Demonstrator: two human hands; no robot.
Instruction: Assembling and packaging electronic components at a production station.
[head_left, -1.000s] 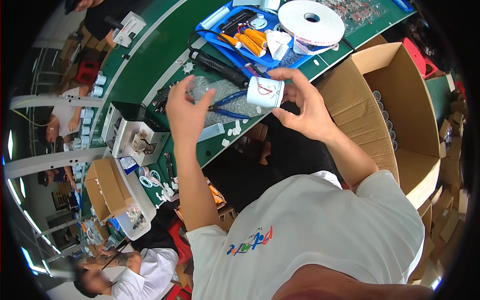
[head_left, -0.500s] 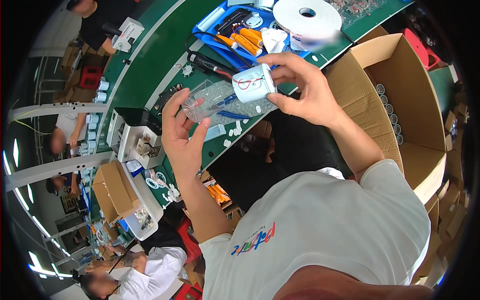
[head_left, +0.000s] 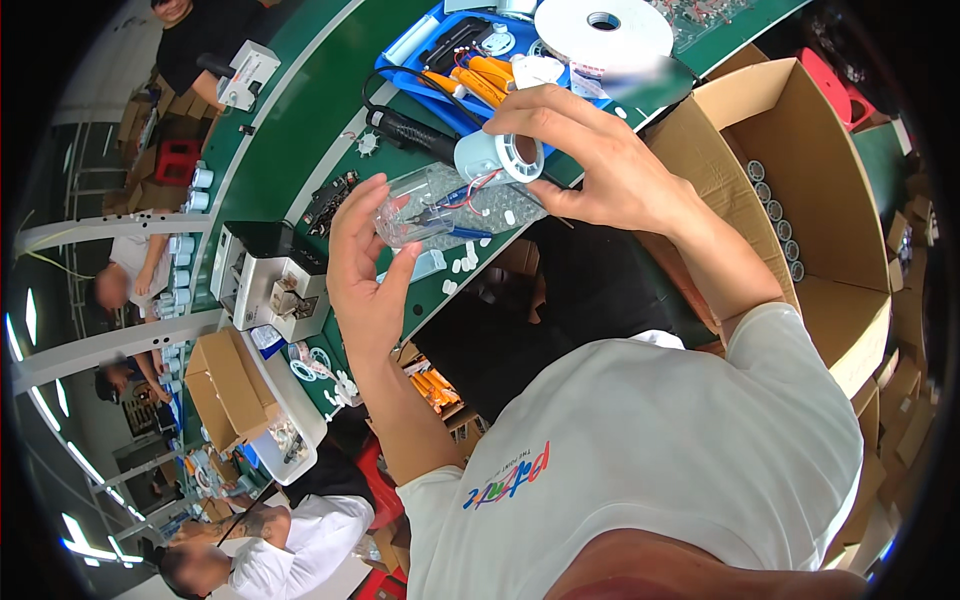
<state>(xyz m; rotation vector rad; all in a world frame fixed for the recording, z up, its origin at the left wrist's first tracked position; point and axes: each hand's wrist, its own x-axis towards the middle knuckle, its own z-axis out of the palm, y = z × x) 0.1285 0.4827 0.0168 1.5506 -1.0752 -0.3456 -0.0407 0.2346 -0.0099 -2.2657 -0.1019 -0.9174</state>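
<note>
Left hand (head_left: 368, 268) is gripping the clear tube (head_left: 440, 205), right hand (head_left: 590, 160) is pinching the white cap (head_left: 498, 158) at its end. Both hands are holding the piece up above the green bench (head_left: 300, 130); red and blue wires (head_left: 462, 195) are showing inside. Blue tray (head_left: 420, 45) and white tape roll (head_left: 603, 30) are lying behind, open carton (head_left: 800, 190) is sitting at right.

Left hand (head_left: 365, 275) cupping clear plastic tube (head_left: 440, 205), right hand (head_left: 590, 160) gripping white cap (head_left: 500, 158) at its end, above green workbench (head_left: 290, 140); cardboard box (head_left: 810, 200) alongside.
</note>
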